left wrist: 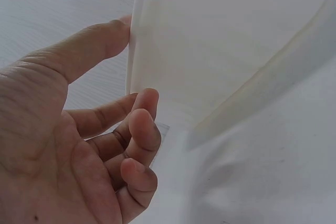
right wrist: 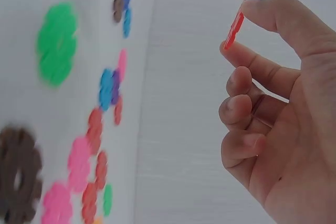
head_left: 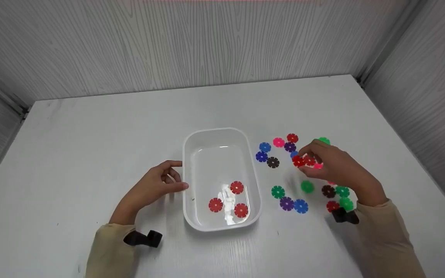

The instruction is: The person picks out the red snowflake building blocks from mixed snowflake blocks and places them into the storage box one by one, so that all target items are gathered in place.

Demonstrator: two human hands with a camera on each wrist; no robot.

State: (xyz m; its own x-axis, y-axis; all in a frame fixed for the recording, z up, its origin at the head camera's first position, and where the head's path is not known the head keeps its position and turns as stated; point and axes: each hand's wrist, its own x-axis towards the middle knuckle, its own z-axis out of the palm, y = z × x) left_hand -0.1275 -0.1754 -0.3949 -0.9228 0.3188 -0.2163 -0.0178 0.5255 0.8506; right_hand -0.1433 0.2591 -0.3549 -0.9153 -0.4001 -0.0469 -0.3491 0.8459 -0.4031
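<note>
A white plastic tub [head_left: 222, 227] stands in the middle of the table, with three red notched discs [head_left: 236, 187] lying on its floor. At its left rim my left hand [head_left: 164, 179] holds the edge between thumb and fingers; the left wrist view shows this hand [left wrist: 79, 124] close against the tub's wall [left wrist: 210, 40]. My right hand [head_left: 332, 164] pinches a red notched disc [head_left: 298, 161] by its edges, above the loose discs right of the tub. Seen edge-on in the right wrist view, that red disc [right wrist: 234, 30] sits between thumb and index fingertips.
Loose notched discs in several colours lie right of the tub, among them a green disc [head_left: 278, 192], a purple disc [head_left: 286, 203], a pink disc [head_left: 279, 142] and a brown disc [head_left: 273, 162]. Grain-patterned panels [head_left: 207, 46] enclose the table's back and sides.
</note>
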